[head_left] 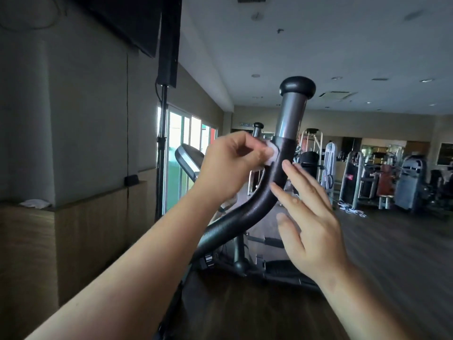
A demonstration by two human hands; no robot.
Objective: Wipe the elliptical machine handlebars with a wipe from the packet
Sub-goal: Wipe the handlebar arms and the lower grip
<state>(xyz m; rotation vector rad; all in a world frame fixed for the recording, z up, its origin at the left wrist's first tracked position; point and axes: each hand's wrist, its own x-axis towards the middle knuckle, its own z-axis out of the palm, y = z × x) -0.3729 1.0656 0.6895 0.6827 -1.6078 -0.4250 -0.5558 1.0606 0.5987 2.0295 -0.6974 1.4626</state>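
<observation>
A black curved handlebar (pixel 255 204) of the elliptical rises through the middle of the view, with a grey upper section and a round black end cap (pixel 297 86). My left hand (pixel 228 165) pinches a small white wipe (pixel 344 153) and presses it against the left side of the black grip, just below the grey section. My right hand (pixel 311 217) is flat with fingers spread, its fingertips resting on the right side of the bar. The second handlebar's cap (pixel 258 125) shows small behind my left hand. No wipe packet is in view.
The elliptical's console (pixel 190 158) and base (pixel 277 273) lie behind the bar. A black stand pole (pixel 161 153) and a mounted screen stand at left by a wall ledge. Weight machines (pixel 380 177) fill the back right on a dark wood floor.
</observation>
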